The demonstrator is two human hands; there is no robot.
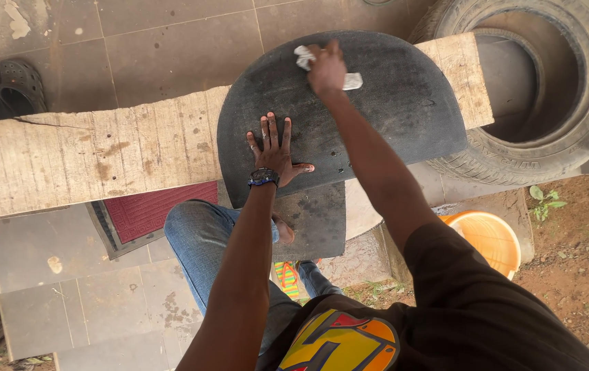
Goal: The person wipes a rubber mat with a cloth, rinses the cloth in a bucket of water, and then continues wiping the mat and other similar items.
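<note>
Grey tiled flooring point(171, 41) fills the upper left of the frame, with bare reddish soil point(576, 261) at the lower right. Across the middle runs a long, weathered, pale wooden plank point(88, 158), serving as the table.

A flat, dark grey, dome-shaped rubber sheet point(390, 117) lies on the plank at centre frame. Its rounded edge points toward the top of the frame, and a narrower rectangular tab hangs off the near edge, over the person's blue-jeaned knee point(198, 233). The surface is matt, dusty and scuffed, with a few small holes near the lower centre.

The left hand point(275, 148) lies flat on the sheet, fingers released and spread, pressing it down; a dark wristwatch point(264, 177) sits on that wrist. The right hand point(326, 67) is at upper centre, fingers clenched on a small crumpled white cloth point(349, 79) held against the rubber.

Risk assessment: the sheet overhangs the plank on both long edges, so a hard stroke could probably slide or tip it if the left hand's pressure eases. The cloth is small and may slip out of the grip.

Nearby items: a worn black tyre point(569, 137) at upper right, an orange plastic basin point(493, 237) at lower right, a red doormat point(150, 209), and dark clogs point(3, 86) at upper left.
</note>
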